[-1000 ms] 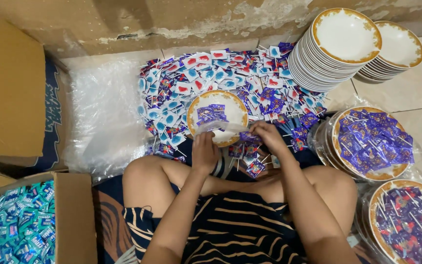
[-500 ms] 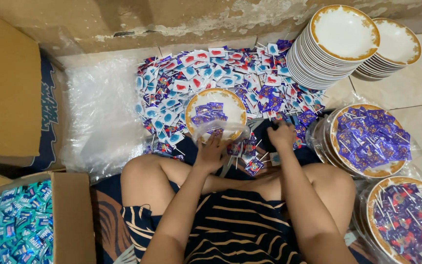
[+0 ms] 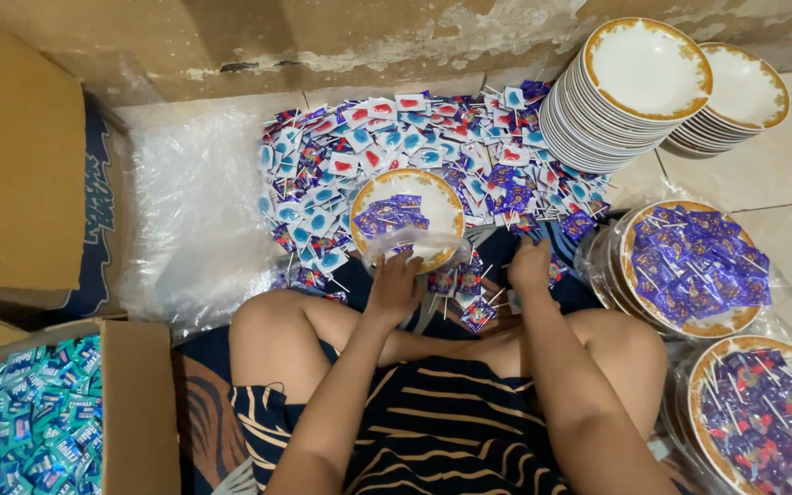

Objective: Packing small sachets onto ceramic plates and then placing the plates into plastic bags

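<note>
Tiled floor runs along a stained wall, strewn with a heap of wrapped lollipops point(image 3: 414, 151) in blue, red and purple. Amid the heap sits a gold-rimmed plate point(image 3: 407, 213) holding a few purple lollipops. The left hand point(image 3: 394, 286) rests at the plate's near edge, fingers closed on a clear plastic bag point(image 3: 414, 246) that lies over that rim. The right hand point(image 3: 529, 266) is just right of the plate, fingers curled down into the loose lollipops by the lap; whether it grips one cannot be told. Two filled, bagged plates point(image 3: 689, 268) lie to the right, two stacks of empty plates point(image 3: 639, 87) stand behind, and cardboard boxes point(image 3: 16, 165) sit on the left. Compared with half a second ago, the right hand has drawn back from the heap toward the lap, while the left stays at the plate's edge.
</note>
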